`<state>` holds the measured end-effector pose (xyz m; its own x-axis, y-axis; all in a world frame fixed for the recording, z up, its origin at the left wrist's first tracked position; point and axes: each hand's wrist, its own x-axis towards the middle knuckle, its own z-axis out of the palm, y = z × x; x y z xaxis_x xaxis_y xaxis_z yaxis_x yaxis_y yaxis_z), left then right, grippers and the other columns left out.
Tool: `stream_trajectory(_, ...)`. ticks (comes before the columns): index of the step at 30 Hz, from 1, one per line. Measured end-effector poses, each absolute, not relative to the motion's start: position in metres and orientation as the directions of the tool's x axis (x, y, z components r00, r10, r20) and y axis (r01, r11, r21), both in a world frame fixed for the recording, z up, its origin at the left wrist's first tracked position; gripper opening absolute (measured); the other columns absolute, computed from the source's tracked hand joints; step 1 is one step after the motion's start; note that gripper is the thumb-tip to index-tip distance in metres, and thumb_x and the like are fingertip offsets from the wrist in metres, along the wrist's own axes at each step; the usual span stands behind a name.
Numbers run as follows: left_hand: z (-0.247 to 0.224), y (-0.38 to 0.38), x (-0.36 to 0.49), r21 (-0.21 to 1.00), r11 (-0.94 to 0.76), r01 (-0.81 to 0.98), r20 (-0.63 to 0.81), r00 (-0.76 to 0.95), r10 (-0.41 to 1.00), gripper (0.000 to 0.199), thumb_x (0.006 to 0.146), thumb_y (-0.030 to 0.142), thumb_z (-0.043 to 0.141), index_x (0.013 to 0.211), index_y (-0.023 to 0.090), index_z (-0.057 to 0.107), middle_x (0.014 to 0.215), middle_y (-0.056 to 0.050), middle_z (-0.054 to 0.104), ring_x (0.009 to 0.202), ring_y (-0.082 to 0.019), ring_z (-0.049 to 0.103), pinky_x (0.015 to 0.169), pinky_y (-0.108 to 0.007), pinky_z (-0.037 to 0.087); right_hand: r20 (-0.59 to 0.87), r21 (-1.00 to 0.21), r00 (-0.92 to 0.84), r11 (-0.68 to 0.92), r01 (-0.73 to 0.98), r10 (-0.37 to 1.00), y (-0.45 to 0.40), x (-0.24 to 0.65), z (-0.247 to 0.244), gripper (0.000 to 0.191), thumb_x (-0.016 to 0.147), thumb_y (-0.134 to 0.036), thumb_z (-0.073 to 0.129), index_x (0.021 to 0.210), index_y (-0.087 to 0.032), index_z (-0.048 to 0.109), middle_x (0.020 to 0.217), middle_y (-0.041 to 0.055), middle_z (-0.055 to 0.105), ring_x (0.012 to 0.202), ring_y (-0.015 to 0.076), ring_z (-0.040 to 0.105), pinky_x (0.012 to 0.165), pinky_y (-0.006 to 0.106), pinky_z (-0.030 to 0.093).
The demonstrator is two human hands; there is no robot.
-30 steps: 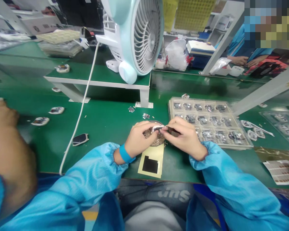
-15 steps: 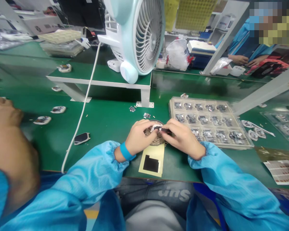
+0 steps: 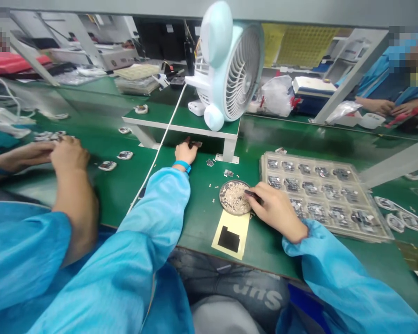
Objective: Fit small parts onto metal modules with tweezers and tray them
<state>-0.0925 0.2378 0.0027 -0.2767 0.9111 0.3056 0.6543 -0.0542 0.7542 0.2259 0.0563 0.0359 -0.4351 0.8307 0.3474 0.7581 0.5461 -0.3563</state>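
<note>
The right hand [image 3: 277, 207] holds a slim dark tool [image 3: 255, 197] in a narrow pinch of thumb and fingers, its tip over the right side of a round dish [image 3: 220, 198]; the low, near-flat hold probably keeps that tip steady. The dish stands on the green tabletop [image 3: 198, 208], a little in from the front edge, its thin rim fencing in a grainy layer of pale and dark bits [image 3: 233, 197] — likely why they are kept there. The left hand [image 3: 186, 152] reaches beneath the metal shelf [image 3: 156, 114], its fingers at a small part [image 3: 197, 144] that lies in shadow; whether they grip it or only touch it I cannot tell. Against the dish's front side, running toward the tabletop's front edge, lies a smooth yellow sheet [image 3: 235, 220] with a matt black stepped patch [image 3: 229, 240], presumably set there for easy reach. To the right sits a clear plastic tray [image 3: 364, 200], its square pockets seemingly keeping the shiny, thin pieces [image 3: 310, 187] apart. Two rounded, white-rimmed casings [image 3: 125, 155] lie left of the shelf's near-left leg, and a pale-blue plastic fan [image 3: 242, 86] with curved grille ribs stands on the shelf's right end — perhaps turned to blow across the bench.
</note>
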Motion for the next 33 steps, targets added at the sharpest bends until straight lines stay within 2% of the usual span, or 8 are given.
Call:
stream_trajectory(2,-0.001,0.233,-0.089,0.733,-0.062,0.677,0.331,-0.276,0.902,0.042,0.087,0.028,0.068,0.125,0.011,0.064,0.13,-0.021,0.065,0.131,-0.037,0.053,0.114,-0.053,0.036,0.362,-0.405,-0.433,0.558,0.725,0.826,0.055,0.228,0.035,0.018,0.1,-0.028,0.055,0.103,-0.02,0.071,0.092,0.0065,0.067,0.082,0.0213,0.066,0.071,0.034,0.049)
stream_trajectory(4,-0.005,0.221,-0.083,0.709,-0.099,0.698,0.351,-0.229,0.908,0.044,0.086,0.026,0.069,0.127,0.012,0.064,0.134,-0.021,0.062,0.134,-0.037,0.051,0.116,-0.054,0.034,0.368,-0.45,-0.438,0.569,0.688,0.82,0.054,0.229,0.035,0.017,0.099,-0.027,0.056,0.104,-0.02,0.071,0.092,0.0068,0.067,0.083,0.0219,0.066,0.073,0.035,0.051)
stream_trajectory(9,-0.009,0.189,-0.056,0.62,-0.273,0.735,0.367,0.036,0.93,0.041,0.089,0.029,0.067,0.127,0.013,0.067,0.13,-0.015,0.068,0.126,-0.027,0.06,0.115,-0.038,0.041,0.389,-0.433,-0.476,0.613,0.661,0.788,0.05,0.233,0.032,0.016,0.099,-0.031,0.058,0.103,-0.022,0.07,0.089,0.0065,0.068,0.079,0.0223,0.066,0.07,0.036,0.051)
stream_trajectory(13,-0.011,0.176,-0.037,0.547,-0.321,0.773,0.335,0.149,0.93,0.06,0.091,0.04,0.067,0.142,0.011,0.056,0.142,-0.016,0.061,0.133,-0.029,0.055,0.116,-0.041,0.041,0.413,-0.397,-0.492,0.638,0.66,0.766,0.051,0.235,0.028,0.015,0.098,-0.035,0.06,0.103,-0.024,0.069,0.094,0.0065,0.071,0.081,0.0224,0.068,0.069,0.035,0.051)
stream_trajectory(15,-0.011,0.173,-0.034,0.521,-0.323,0.79,0.308,0.178,0.934,0.063,0.092,0.045,0.065,0.144,0.013,0.053,0.144,-0.015,0.06,0.135,-0.03,0.052,0.115,-0.044,0.042,0.421,-0.385,-0.498,0.647,0.658,0.758,0.052,0.235,0.027,0.014,0.098,-0.036,0.06,0.103,-0.025,0.069,0.095,0.0056,0.071,0.08,0.0214,0.068,0.066,0.033,0.05)
stream_trajectory(20,-0.01,0.168,-0.035,0.462,-0.322,0.827,0.256,0.223,0.941,0.053,0.093,0.047,0.061,0.141,0.024,0.055,0.143,-0.007,0.059,0.137,-0.028,0.05,0.113,-0.045,0.043,0.409,-0.363,-0.518,0.655,0.663,0.751,0.052,0.235,0.028,0.015,0.099,-0.038,0.059,0.103,-0.025,0.067,0.094,0.0038,0.07,0.079,0.0195,0.066,0.064,0.03,0.048)
stream_trajectory(25,-0.008,0.168,-0.036,0.409,-0.337,0.848,0.218,0.268,0.939,0.054,0.09,0.046,0.063,0.139,0.024,0.058,0.148,-0.009,0.054,0.142,-0.03,0.044,0.115,-0.048,0.041,0.385,-0.366,-0.525,0.648,0.668,0.759,0.053,0.238,0.026,0.015,0.1,-0.038,0.059,0.105,-0.026,0.066,0.095,0.0036,0.07,0.079,0.0197,0.066,0.066,0.031,0.048)
stream_trajectory(33,-0.005,0.166,-0.037,0.38,-0.345,0.858,0.197,0.289,0.937,0.055,0.091,0.046,0.063,0.142,0.024,0.057,0.148,-0.01,0.053,0.143,-0.03,0.043,0.115,-0.047,0.041,0.357,-0.393,-0.538,0.646,0.654,0.763,0.054,0.238,0.025,0.014,0.1,-0.037,0.059,0.106,-0.027,0.066,0.094,0.0025,0.07,0.08,0.0201,0.065,0.069,0.032,0.048)
